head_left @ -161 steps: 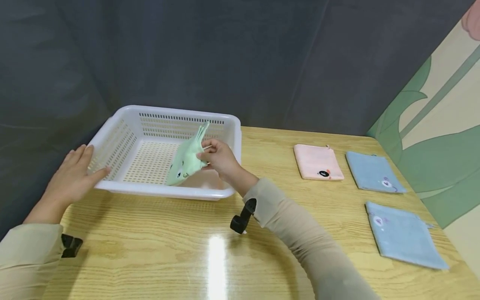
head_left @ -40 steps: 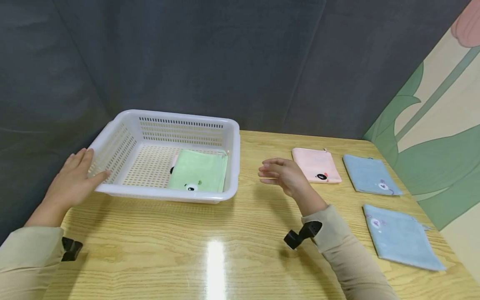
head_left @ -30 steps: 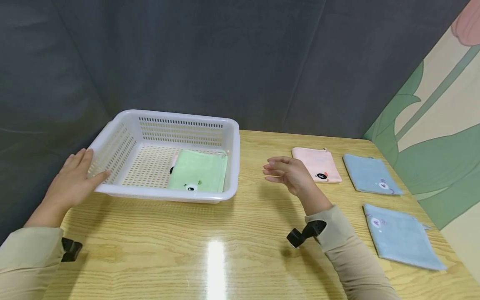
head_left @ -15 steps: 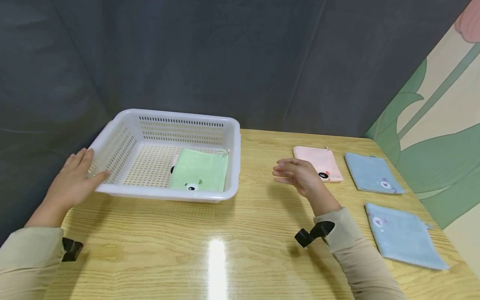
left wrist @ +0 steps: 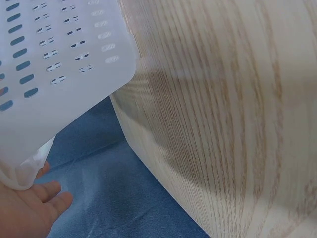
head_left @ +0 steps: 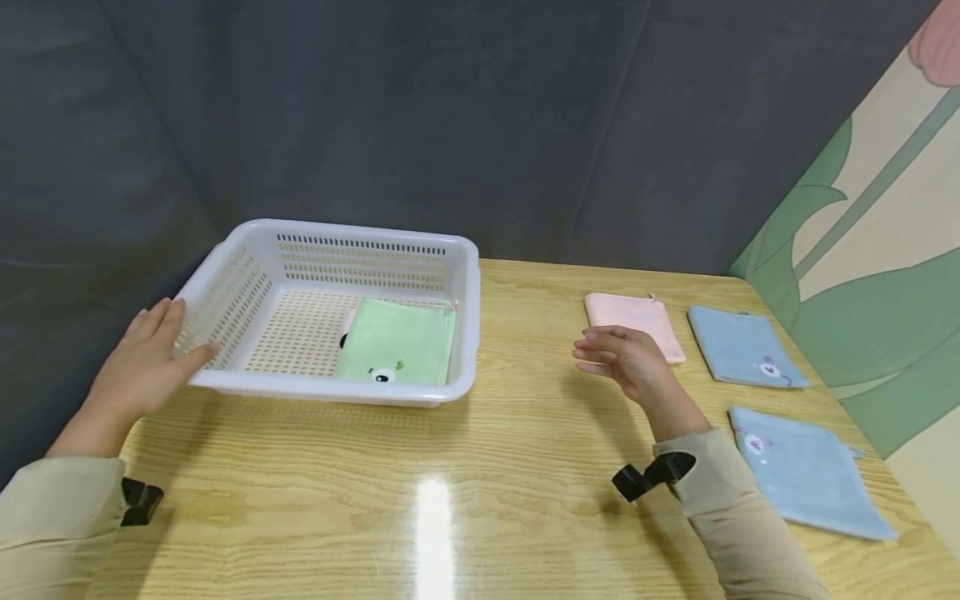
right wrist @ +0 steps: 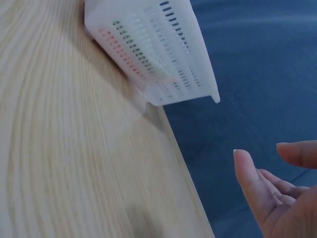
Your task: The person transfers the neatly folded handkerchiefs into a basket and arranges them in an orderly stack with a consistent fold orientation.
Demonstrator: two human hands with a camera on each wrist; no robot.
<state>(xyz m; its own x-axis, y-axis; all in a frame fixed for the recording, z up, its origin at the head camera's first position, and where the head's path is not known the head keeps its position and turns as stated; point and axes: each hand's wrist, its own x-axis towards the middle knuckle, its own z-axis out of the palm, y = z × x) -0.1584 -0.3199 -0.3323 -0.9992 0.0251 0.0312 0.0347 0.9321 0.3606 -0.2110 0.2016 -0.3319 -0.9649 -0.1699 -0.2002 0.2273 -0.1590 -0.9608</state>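
My left hand (head_left: pixel 150 358) rests on the left rim of a white plastic basket (head_left: pixel 322 383), fingers spread over its edge. The left wrist view shows that hand's fingers (left wrist: pixel 49 198) beside the basket's corner. Inside the basket, at its right end, lies a folded light green towel (head_left: pixel 401 337) with an embroidered animal face. A strip of pink cloth and a black patch peek out from under its left side. My right hand (head_left: pixel 630 362) hovers above the table, fingers loosely bent and holding nothing. Just behind it lies a folded pink towel (head_left: pixel 633 312), partly covered by the hand in the head view.
Two folded blue towels lie at the table's right: a farther blue towel (head_left: pixel 738 333) and a nearer blue towel (head_left: pixel 813 467), the latter partly overlapped by the right sleeve. A dark curtain (head_left: pixel 420 108) hangs behind the table (head_left: pixel 322 500). A painted wall (head_left: pixel 900 250) borders the right edge.
Over five seconds ago my right hand held the green towel in the basket; now the towel lies there released. The hand has since drawn right towards the pink towel. My left hand stays put.
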